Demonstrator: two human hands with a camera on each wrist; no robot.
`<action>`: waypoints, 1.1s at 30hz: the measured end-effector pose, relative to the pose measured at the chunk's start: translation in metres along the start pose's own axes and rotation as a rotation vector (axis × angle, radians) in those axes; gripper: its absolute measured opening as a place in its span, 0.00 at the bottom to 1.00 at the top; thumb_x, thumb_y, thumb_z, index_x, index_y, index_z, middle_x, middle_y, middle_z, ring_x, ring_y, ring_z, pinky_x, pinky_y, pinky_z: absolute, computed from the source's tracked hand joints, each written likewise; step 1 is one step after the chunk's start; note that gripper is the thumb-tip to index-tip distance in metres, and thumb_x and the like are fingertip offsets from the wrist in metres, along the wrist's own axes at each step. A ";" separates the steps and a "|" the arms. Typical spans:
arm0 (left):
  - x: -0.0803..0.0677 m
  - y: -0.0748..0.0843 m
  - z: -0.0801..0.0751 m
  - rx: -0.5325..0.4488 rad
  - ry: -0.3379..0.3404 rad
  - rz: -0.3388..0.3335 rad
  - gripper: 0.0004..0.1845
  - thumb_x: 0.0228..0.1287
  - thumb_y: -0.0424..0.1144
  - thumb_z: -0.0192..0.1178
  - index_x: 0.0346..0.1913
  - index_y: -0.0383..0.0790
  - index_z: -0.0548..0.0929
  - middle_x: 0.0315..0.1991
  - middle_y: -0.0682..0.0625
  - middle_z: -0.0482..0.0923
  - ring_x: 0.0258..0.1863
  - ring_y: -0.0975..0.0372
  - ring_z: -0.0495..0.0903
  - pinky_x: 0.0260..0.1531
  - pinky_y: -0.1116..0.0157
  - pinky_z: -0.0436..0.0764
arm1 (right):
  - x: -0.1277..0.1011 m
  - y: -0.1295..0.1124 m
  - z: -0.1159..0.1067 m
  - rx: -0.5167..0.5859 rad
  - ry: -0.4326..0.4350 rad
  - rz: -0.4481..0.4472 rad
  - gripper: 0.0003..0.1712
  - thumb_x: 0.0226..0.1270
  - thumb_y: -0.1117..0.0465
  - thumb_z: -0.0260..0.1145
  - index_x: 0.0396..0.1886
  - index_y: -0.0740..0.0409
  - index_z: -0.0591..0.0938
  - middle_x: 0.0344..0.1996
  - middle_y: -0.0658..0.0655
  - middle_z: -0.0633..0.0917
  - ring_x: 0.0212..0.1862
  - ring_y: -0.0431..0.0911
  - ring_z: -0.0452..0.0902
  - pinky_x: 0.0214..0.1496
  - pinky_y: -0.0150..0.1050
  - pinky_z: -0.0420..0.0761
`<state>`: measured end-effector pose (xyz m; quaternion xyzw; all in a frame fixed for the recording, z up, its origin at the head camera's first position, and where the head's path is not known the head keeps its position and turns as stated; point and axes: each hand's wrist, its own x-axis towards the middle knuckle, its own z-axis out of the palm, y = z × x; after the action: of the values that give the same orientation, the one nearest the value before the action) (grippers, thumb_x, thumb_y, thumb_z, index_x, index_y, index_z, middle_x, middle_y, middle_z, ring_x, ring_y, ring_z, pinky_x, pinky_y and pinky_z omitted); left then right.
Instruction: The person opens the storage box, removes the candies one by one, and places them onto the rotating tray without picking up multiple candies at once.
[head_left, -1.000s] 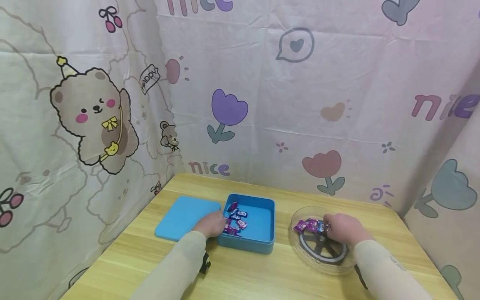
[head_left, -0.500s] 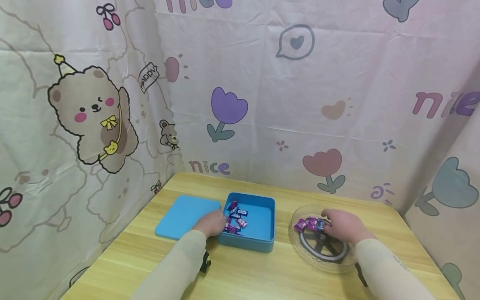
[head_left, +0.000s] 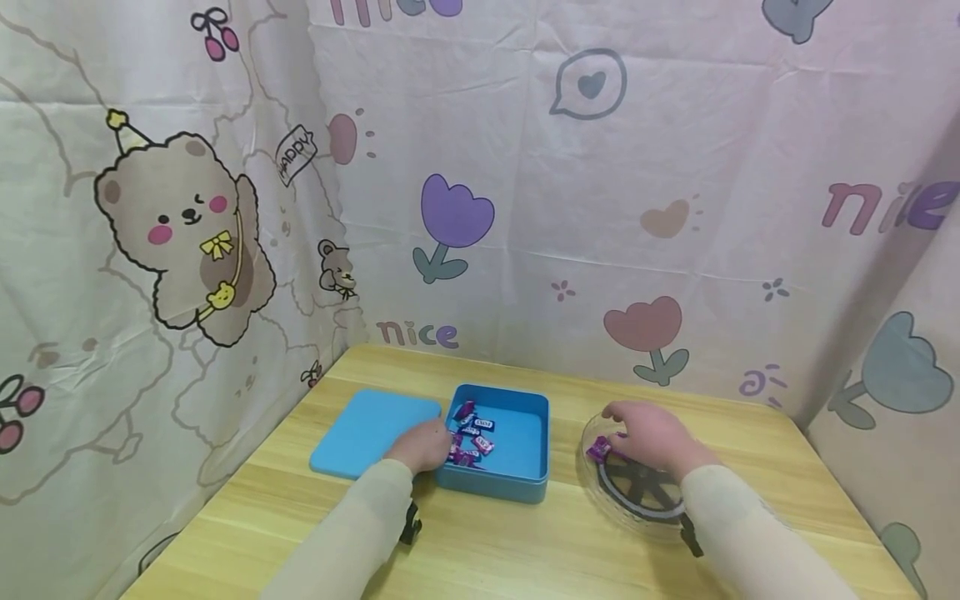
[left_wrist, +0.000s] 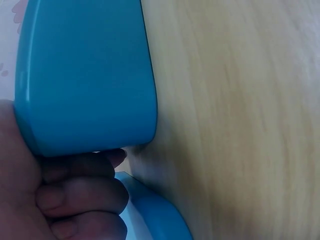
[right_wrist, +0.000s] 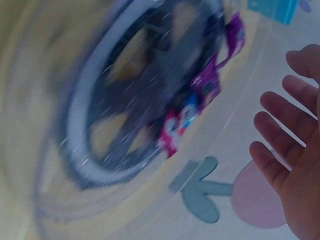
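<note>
My left hand (head_left: 426,446) grips the left wall of an open blue plastic box (head_left: 525,493), its fingers curled against the outside in the left wrist view. Several purple, pink and blue wrapped candies (head_left: 483,446) lie in the box's left half. My right hand (head_left: 656,435) hovers over a clear round dish (head_left: 592,492), fingers spread and holding nothing in the right wrist view. Inside the dish's outline shows a dark spoked wheel shape (right_wrist: 80,120) with a grey ring. A few wrapped candies (right_wrist: 206,87) lie in a row near its edge, partly hidden by the hand in the head view.
A flat blue lid (head_left: 367,429) lies left of the box, partly behind the left hand. Everything stands on a light wooden table (head_left: 480,550). Printed curtains (head_left: 540,208) hang along its back and sides.
My right hand has moved left across the dish, from beside the candies to above them, and covers more of them. The left hand and the box stay in place.
</note>
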<state>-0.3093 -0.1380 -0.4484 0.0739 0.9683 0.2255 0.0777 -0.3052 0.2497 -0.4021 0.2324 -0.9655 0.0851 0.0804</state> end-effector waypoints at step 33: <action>-0.002 0.000 0.000 0.037 0.011 -0.004 0.15 0.78 0.39 0.47 0.37 0.37 0.82 0.37 0.48 0.77 0.32 0.55 0.73 0.42 0.52 0.78 | 0.076 -0.124 0.038 0.091 -0.167 -0.100 0.21 0.67 0.53 0.72 0.60 0.44 0.83 0.58 0.51 0.83 0.61 0.52 0.77 0.60 0.54 0.77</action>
<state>-0.3071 -0.1385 -0.4484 0.0720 0.9729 0.2076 0.0715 -0.3194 0.1004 -0.4084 0.2898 -0.9513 0.1049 -0.0066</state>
